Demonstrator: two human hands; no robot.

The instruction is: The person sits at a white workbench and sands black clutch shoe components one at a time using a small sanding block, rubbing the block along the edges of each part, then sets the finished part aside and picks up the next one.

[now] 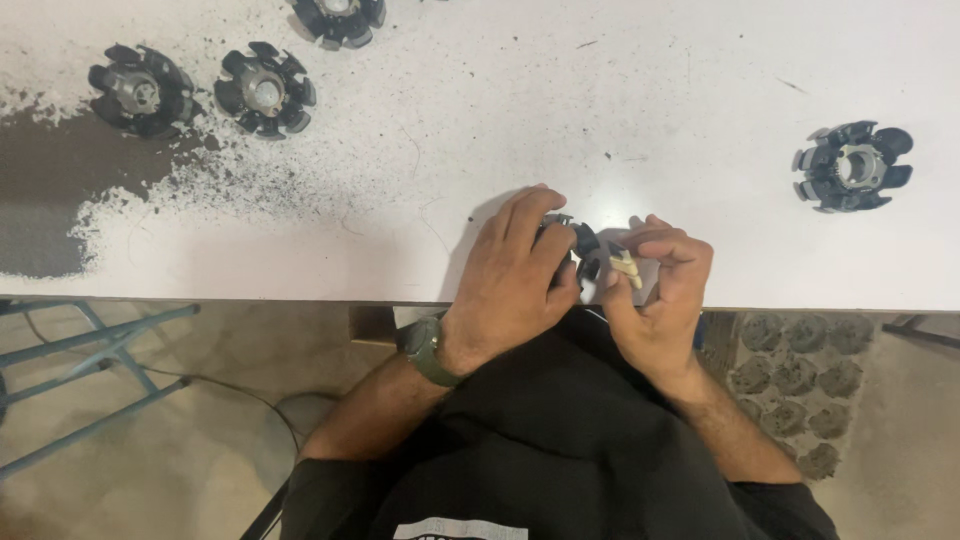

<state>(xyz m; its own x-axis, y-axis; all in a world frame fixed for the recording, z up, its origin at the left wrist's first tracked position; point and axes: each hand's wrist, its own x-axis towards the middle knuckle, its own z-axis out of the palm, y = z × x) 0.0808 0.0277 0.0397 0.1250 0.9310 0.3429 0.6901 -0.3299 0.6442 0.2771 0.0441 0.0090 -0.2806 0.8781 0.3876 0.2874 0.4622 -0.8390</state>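
At the near edge of the bench (700, 60) our left hand (515, 280) clamps a black lobed rotor part (580, 245) flat, steadying it; our right hand (660, 290) pinches a small cream insert (626, 265) against its rim; three like parts (265, 92) lie at the far left corner, one (853, 166) by the right edge.

On the table (600, 120), near its front edge, the left hand (515, 285) and right hand (660, 295) sit side by side, a part (583, 243) between them. Two parts (140, 90) (265, 92) lie far left, one (340, 18) behind them, another (853, 166) well right.
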